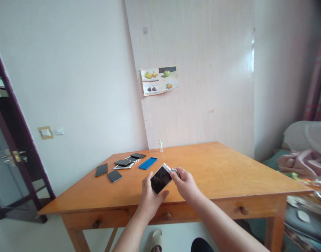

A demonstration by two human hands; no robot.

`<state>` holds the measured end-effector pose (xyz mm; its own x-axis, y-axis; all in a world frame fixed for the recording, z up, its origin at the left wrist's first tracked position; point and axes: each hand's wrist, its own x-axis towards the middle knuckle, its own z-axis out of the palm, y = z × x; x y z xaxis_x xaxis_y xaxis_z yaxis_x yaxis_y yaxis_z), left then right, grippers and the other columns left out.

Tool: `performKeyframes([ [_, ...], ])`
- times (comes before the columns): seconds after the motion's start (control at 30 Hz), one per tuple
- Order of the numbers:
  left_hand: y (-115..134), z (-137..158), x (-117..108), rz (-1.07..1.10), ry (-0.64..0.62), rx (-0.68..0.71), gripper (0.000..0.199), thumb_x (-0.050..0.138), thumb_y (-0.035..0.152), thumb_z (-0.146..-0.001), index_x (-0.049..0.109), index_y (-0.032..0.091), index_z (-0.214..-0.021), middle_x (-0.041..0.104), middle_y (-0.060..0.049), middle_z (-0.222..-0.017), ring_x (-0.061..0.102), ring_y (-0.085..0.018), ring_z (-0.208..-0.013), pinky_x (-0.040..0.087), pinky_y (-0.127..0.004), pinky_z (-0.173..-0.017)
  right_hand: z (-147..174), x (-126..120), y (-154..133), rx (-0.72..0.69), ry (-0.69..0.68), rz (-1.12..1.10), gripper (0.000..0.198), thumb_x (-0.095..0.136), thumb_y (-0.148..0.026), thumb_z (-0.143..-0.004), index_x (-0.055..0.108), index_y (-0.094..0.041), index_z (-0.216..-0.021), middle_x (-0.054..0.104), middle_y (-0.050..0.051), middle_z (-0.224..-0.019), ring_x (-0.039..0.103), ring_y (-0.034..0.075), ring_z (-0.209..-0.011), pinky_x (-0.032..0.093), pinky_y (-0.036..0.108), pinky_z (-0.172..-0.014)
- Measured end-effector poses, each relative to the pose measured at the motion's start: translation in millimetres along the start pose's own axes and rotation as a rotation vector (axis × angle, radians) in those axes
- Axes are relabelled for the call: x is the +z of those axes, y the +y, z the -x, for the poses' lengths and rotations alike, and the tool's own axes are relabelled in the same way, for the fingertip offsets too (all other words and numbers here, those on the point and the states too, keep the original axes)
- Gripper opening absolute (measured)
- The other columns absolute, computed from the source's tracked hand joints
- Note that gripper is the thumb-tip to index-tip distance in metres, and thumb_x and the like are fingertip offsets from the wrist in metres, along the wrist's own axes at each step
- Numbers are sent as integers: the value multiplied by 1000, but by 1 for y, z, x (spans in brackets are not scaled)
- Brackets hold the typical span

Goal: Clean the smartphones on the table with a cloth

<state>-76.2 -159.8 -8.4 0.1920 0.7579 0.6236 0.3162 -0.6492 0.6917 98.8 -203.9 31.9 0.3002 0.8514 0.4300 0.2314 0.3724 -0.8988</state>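
A white-framed smartphone [161, 179] with a dark screen is held tilted above the front part of the wooden table. My left hand [148, 196] grips its lower left side, thumb along the near edge. At the phone's upper right edge, my right hand [186, 182] is closed in a pinch, the thumb close to the screen's corner. A small silvery-grey thing [175, 171] shows between those fingers; its kind cannot be made out. Beyond the phone lies an empty blue phone case [148, 163].
Several dark and white phones lie on the table's left side, among them a black one [101, 170] and another [114, 176]. A clear pump bottle [161, 146] stands at the back edge. Drawers with round knobs [243, 210] run below the table's front edge [218, 199].
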Motion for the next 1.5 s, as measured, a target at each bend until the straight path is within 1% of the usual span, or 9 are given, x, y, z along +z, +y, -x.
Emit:
performKeyframes([
  [0.13,11,7,-6,-242,53,92,96,78,40,-71,23,24,-148,45,-14,-134,49,-32,-127,44,-51,-101,13,5,-11,-24,-17,25,31,56,-49,-86,61,-20,-79,56,-1,-66,49,16,-64,37,26,-59],
  [0.23,21,8,-18,-383,62,84,77,71,42,-78,33,24,-143,54,-13,-125,59,-32,-113,49,-47,-91,25,7,-22,-36,-38,-15,31,56,-50,-87,61,-20,-81,57,0,-68,49,16,-66,38,26,-60],
  [0.37,33,16,-34,-530,65,118,69,78,39,-69,47,23,-129,63,-11,-115,59,-34,-110,44,-47,-94,45,5,-42,-38,-109,-110,34,59,-52,-87,58,-20,-77,53,-2,-67,46,14,-64,37,25,-60],
  [0.57,44,41,-50,-485,-37,81,61,78,44,-66,53,24,-119,68,-8,-109,64,-32,-102,41,-44,-94,68,-6,-56,41,-373,-238,44,52,-62,-90,59,-19,-78,53,-3,-65,35,9,-51,28,25,-49],
  [0.7,55,54,-59,-457,-66,65,59,80,42,-63,56,26,-115,71,-7,-102,65,-32,-97,43,-42,-90,77,-11,-54,68,-323,-360,40,60,-60,-86,58,-21,-93,62,-1,-74,36,8,-48,27,24,-47],
  [0.87,57,56,-61,-451,-36,48,69,82,45,-60,55,26,-120,72,-6,-103,66,-32,-95,42,-42,-91,80,-9,-52,94,-296,-469,37,68,-56,-83,56,-22,-89,58,-2,-74,37,8,-51,27,24,-48],
  [1.13,43,50,-54,-561,120,100,73,80,53,-64,50,22,-123,70,-12,-113,66,-32,-102,33,-47,-100,75,12,-53,-41,-157,-289,37,63,-59,-84,63,-21,-83,58,0,-71,46,14,-61,38,26,-57],
  [1.33,42,53,-46,-624,176,60,66,77,53,-68,50,21,-120,71,-12,-107,66,-32,-100,29,-47,-100,70,15,-47,-209,-89,142,32,55,-52,-90,70,-23,-90,64,4,-77,56,20,-72,43,29,-65],
  [1.5,43,47,-39,-660,182,-11,65,77,52,-67,52,21,-118,72,-12,-105,67,-33,-97,26,-49,-102,58,14,-56,-103,-186,157,28,57,-47,-87,67,-21,-85,59,-1,-66,51,15,-61,39,25,-56],
])
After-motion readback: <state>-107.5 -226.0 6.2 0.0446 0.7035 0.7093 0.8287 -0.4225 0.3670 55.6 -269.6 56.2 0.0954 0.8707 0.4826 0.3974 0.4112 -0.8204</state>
